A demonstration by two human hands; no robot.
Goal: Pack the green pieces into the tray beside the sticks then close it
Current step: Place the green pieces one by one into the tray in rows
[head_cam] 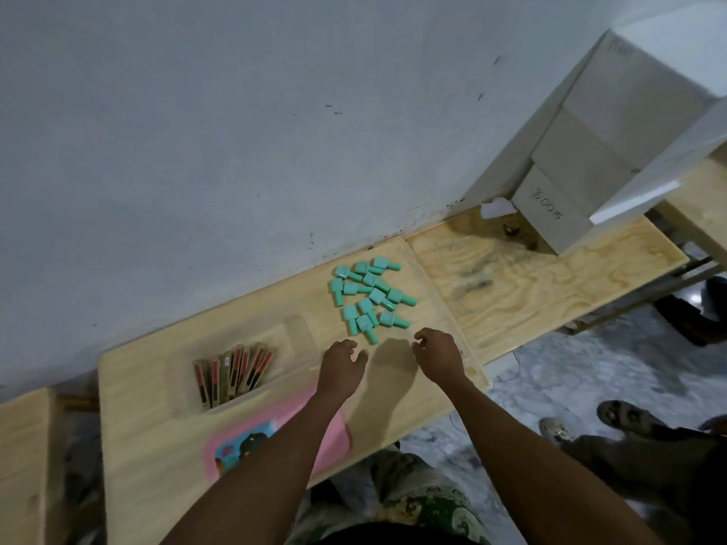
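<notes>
Several green pieces [369, 295] lie in a loose pile on the wooden table, near the wall. To their left stands a clear plastic tray [299, 332] with red and tan sticks [232, 373] in its left compartment; the compartment nearer the pile looks empty. A pink lid with a cartoon print [334, 438] lies under my left forearm at the table's front edge. My left hand [342, 365] hovers just below the pile, fingers loosely curled and holding nothing. My right hand [438, 354] hovers to the right of it, fingers apart and empty.
The wooden table [149, 426] butts against a grey wall. A second plywood board [531, 277] continues to the right, with stacked white boxes [558, 214] at its far end. Other people's feet [621, 416] stand on the marble floor at right.
</notes>
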